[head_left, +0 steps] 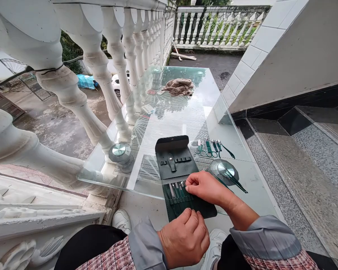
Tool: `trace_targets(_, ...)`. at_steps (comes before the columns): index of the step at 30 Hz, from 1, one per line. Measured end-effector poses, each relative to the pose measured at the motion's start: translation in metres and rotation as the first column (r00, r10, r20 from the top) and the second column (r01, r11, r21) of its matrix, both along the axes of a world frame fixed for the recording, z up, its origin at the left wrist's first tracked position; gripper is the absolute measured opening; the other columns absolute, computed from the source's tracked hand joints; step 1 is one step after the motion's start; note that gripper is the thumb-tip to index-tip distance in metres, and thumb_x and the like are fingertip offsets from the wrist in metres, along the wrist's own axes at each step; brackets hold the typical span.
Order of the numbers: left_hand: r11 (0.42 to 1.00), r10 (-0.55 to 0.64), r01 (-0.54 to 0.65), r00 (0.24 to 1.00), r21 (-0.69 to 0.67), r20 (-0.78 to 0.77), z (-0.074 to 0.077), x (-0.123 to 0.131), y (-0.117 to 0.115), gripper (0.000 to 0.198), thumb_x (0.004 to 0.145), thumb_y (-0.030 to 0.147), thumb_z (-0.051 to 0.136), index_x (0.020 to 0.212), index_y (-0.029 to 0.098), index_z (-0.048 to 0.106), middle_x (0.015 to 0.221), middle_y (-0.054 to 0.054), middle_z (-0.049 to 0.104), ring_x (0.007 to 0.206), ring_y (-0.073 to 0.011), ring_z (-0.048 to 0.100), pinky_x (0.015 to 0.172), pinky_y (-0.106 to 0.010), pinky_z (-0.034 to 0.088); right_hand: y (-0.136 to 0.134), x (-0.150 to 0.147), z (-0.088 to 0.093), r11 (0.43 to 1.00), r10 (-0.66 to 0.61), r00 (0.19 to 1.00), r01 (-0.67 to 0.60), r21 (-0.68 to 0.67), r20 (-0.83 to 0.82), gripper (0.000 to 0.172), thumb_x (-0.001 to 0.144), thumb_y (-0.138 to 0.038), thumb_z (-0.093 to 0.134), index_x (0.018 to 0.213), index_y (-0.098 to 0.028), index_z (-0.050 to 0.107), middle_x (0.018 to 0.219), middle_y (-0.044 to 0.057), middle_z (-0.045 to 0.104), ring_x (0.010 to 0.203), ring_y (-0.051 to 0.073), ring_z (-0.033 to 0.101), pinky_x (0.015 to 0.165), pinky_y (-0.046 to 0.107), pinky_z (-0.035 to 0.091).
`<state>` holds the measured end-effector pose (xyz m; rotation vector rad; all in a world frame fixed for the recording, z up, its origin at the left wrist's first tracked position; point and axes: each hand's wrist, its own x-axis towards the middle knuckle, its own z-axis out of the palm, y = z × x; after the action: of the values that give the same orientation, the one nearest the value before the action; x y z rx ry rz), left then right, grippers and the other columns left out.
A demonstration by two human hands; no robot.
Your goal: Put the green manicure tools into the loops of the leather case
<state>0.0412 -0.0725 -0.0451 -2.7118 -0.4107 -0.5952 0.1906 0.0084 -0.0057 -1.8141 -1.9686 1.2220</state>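
A dark green manicure case (176, 168) lies unfolded over the near edge of the glass table. Its upper panel has elastic loops and a strap with a snap. Slim metal tools (176, 190) stand in slots of its lower panel. My right hand (210, 189) is closed in a pinch at the right end of this row; its fingers hide what they hold. My left hand (186, 236) is closed, fingertips together over the case's lower flap; what is in them is hidden. Right of the case lie nail clippers (207, 145), small scissors (202, 152) and other green-handled tools. Green tweezers (235, 179) lie farther right.
The glass table (183, 116) rests on faceted supports, one seen at the near left (120, 153). A crumpled brown cloth (178, 87) lies toward the far end. White balusters (95, 71) line the left side; stone steps (307, 150) rise at the right.
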Motion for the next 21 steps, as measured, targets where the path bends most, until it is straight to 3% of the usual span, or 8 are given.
trace_targets(7,1.000,0.007,-0.007,1.000,0.012,-0.003,-0.001,0.000,0.000,0.027,0.086,0.019,0.041,0.098,0.006,0.062,0.103,-0.018,0.064,0.096,-0.0280,0.061,0.085,-0.043,0.046,0.000,0.004,-0.001,0.997,0.063,0.995,-0.065,0.029,0.077,0.010,0.063,-0.019,0.054,0.053,-0.019,0.055,0.057,0.000,0.060,0.055,0.011,0.046,0.051,0.023,0.033)
trace_targets(11,1.000,0.012,-0.012,1.000,0.013,-0.016,-0.003,0.000,0.000,0.028,0.087,0.019,0.040,0.100,0.006,0.061,0.104,-0.019,0.063,0.095,-0.0272,0.061,0.084,-0.043,0.046,-0.002,0.009,-0.002,0.996,0.020,0.993,-0.029,0.082,0.116,0.008,0.066,-0.023,0.056,0.059,-0.020,0.057,0.059,0.000,0.060,0.055,0.012,0.048,0.052,0.024,0.032)
trace_targets(14,1.000,0.013,-0.013,1.000,0.012,-0.007,-0.003,0.000,0.000,0.028,0.086,0.018,0.040,0.099,0.005,0.061,0.104,-0.019,0.063,0.095,-0.0277,0.061,0.084,-0.043,0.047,-0.003,0.011,-0.002,0.991,-0.012,0.998,0.003,0.135,0.064,0.005,0.069,-0.024,0.055,0.071,-0.022,0.059,0.059,-0.003,0.057,0.056,0.012,0.048,0.054,0.024,0.034)
trace_targets(17,1.000,0.014,-0.014,1.000,0.017,0.009,-0.002,0.001,0.000,0.028,0.086,0.018,0.041,0.099,0.005,0.062,0.103,-0.018,0.064,0.096,-0.0280,0.061,0.085,-0.043,0.047,-0.004,0.010,-0.004,0.982,0.012,0.999,-0.002,0.189,-0.050,0.015,0.072,-0.024,0.052,0.083,-0.023,0.062,0.062,-0.003,0.055,0.059,0.013,0.047,0.059,0.025,0.036)
trace_targets(21,1.000,0.017,-0.017,1.000,0.025,0.003,-0.003,0.001,-0.001,0.029,0.087,0.020,0.041,0.104,0.006,0.060,0.105,-0.018,0.063,0.101,-0.0278,0.060,0.089,-0.044,0.045,-0.005,0.007,-0.008,0.969,0.051,0.999,-0.049,0.244,-0.003,0.014,0.071,-0.020,0.051,0.076,-0.023,0.063,0.070,-0.001,0.057,0.065,0.014,0.049,0.062,0.027,0.037)
